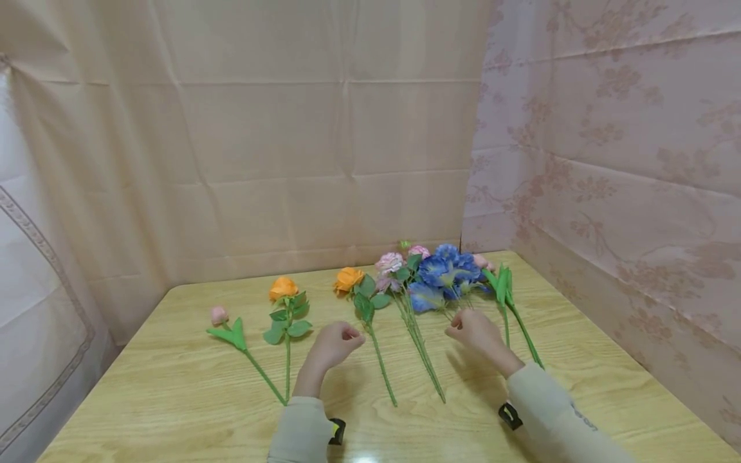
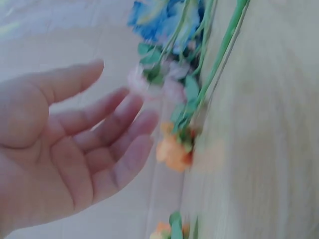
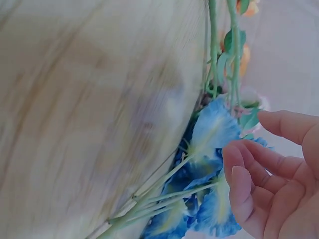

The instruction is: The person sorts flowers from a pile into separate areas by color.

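My left hand (image 1: 334, 345) hovers over the table between two orange roses, its relaxed fingers empty in the left wrist view. One orange rose (image 1: 349, 280) with a leafy green stem lies just right of it; the other orange rose (image 1: 283, 289) lies to its left. My right hand (image 1: 478, 332) is above the stems of the blue flowers (image 1: 444, 271), its fingers loosely bent with nothing between them in the right wrist view. Pink-lilac flowers (image 1: 390, 263) on long thin stems lie between the two hands.
A pink tulip (image 1: 219, 315) lies at the far left of the wooden table (image 1: 191, 399). More tulips with green leaves (image 1: 505, 287) lie right of the blue flowers. Beige curtain (image 1: 278, 141) hangs behind the table, and patterned pink cloth (image 1: 625, 161) hangs along its right side.
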`<state>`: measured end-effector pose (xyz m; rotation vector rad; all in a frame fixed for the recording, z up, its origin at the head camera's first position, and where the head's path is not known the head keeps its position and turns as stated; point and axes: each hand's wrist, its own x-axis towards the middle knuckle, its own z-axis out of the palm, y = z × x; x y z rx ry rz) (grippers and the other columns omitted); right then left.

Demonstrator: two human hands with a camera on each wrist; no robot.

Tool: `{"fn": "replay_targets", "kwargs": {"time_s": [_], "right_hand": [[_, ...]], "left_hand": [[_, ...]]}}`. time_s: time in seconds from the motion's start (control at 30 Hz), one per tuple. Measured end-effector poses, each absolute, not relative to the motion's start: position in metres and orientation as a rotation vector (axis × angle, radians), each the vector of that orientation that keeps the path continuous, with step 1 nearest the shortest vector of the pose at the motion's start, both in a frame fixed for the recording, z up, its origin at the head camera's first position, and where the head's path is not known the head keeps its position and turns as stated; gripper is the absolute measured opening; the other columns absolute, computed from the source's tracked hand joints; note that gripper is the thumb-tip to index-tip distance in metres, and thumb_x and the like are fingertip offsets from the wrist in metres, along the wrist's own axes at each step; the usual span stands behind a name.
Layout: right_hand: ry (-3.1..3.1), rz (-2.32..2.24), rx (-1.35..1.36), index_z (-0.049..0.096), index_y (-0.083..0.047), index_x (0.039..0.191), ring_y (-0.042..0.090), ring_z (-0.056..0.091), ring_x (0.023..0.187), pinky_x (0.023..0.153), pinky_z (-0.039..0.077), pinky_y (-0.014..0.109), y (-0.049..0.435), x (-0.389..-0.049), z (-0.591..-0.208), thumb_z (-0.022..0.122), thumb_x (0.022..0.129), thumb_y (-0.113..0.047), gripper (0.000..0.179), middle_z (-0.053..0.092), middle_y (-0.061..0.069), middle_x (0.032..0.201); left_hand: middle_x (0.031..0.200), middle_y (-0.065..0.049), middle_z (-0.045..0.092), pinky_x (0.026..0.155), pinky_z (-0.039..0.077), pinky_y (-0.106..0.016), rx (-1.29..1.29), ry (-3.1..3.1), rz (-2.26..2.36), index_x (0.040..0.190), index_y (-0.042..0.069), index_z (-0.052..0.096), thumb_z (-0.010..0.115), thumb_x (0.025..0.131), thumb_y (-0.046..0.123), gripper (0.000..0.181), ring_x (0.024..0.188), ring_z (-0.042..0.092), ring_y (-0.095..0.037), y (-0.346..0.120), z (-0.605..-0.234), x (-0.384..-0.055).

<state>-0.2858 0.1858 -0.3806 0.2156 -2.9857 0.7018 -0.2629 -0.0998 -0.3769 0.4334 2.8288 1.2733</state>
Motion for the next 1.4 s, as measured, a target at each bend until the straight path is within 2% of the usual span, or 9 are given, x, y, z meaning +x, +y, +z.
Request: {"fn": "replay_targets", "kwargs": {"time_s": [0.17, 0.3, 0.63, 0.77, 0.9, 1.13, 1.4], "right_hand": [[-2.974, 0.713, 0.25, 0.067, -0.002, 0.086, 0.016, 0.054, 0.067, 0.056, 0.045, 0.032, 0.18, -0.28, -0.38, 0.065, 0.08, -0.019, 0.018, 0.06, 0.003, 0.079], [-2.962, 0.72, 0.286, 0.067, -0.002, 0.087, 0.018, 0.056, 0.07, 0.058, 0.046, 0.034, 0.178, -0.276, -0.381, 0.066, 0.079, -0.019, 0.019, 0.061, 0.004, 0.08], [-2.962, 0.756, 0.313, 0.067, -0.002, 0.086, 0.015, 0.056, 0.066, 0.052, 0.046, 0.031, 0.174, -0.272, -0.385, 0.065, 0.08, -0.02, 0.019, 0.062, 0.004, 0.078], [-2.951, 0.753, 0.326, 0.068, -0.002, 0.085, 0.012, 0.055, 0.061, 0.05, 0.044, 0.028, 0.172, -0.271, -0.385, 0.066, 0.08, -0.018, 0.017, 0.062, 0.003, 0.075], [-2.949, 0.763, 0.334, 0.068, -0.002, 0.085, 0.012, 0.054, 0.055, 0.049, 0.044, 0.028, 0.171, -0.269, -0.384, 0.066, 0.08, -0.018, 0.017, 0.062, 0.003, 0.074], [-2.917, 0.705, 0.401, 0.068, -0.003, 0.082, 0.011, 0.054, 0.059, 0.056, 0.046, 0.03, 0.17, -0.27, -0.385, 0.067, 0.078, -0.018, 0.016, 0.063, 0.002, 0.072], [-2.927, 0.766, 0.39, 0.067, -0.003, 0.081, 0.009, 0.052, 0.051, 0.052, 0.045, 0.028, 0.169, -0.268, -0.386, 0.067, 0.078, -0.016, 0.014, 0.062, 0.002, 0.071]], "left_hand": [[0.091, -0.015, 0.06, 0.07, 0.046, -0.041, 0.181, 2.943, 1.389, 0.096, -0.006, 0.06, 0.063, 0.082, 0.013, 0.024, 0.085, 0.056, -0.029, -0.123, -0.371, -0.265], [0.094, -0.02, 0.057, 0.071, 0.045, -0.042, 0.026, 2.992, 1.362, 0.099, -0.01, 0.058, 0.063, 0.081, 0.01, 0.027, 0.086, 0.054, -0.031, -0.141, -0.369, -0.264], [0.099, -0.028, 0.057, 0.078, 0.044, -0.047, -0.209, 3.076, 1.136, 0.098, -0.013, 0.058, 0.066, 0.074, 0.002, 0.03, 0.094, 0.052, -0.043, -0.168, -0.379, -0.263], [0.083, -0.024, 0.059, 0.07, 0.047, -0.044, -0.225, 3.061, 1.06, 0.085, -0.013, 0.059, 0.069, 0.071, 0.003, 0.023, 0.079, 0.056, -0.038, -0.174, -0.383, -0.264], [0.067, -0.014, 0.055, 0.063, 0.047, -0.042, -0.257, 3.011, 1.032, 0.073, -0.008, 0.056, 0.071, 0.071, 0.006, 0.021, 0.064, 0.053, -0.028, -0.18, -0.388, -0.266], [0.085, -0.029, 0.057, 0.072, 0.046, -0.047, -0.266, 2.962, 0.999, 0.093, -0.018, 0.053, 0.071, 0.071, 0.009, 0.04, 0.08, 0.056, -0.041, -0.182, -0.391, -0.266], [0.091, -0.032, 0.055, 0.075, 0.045, -0.048, -0.295, 2.924, 1.019, 0.096, -0.019, 0.051, 0.072, 0.067, 0.005, 0.044, 0.084, 0.054, -0.042, -0.182, -0.398, -0.267]]}}
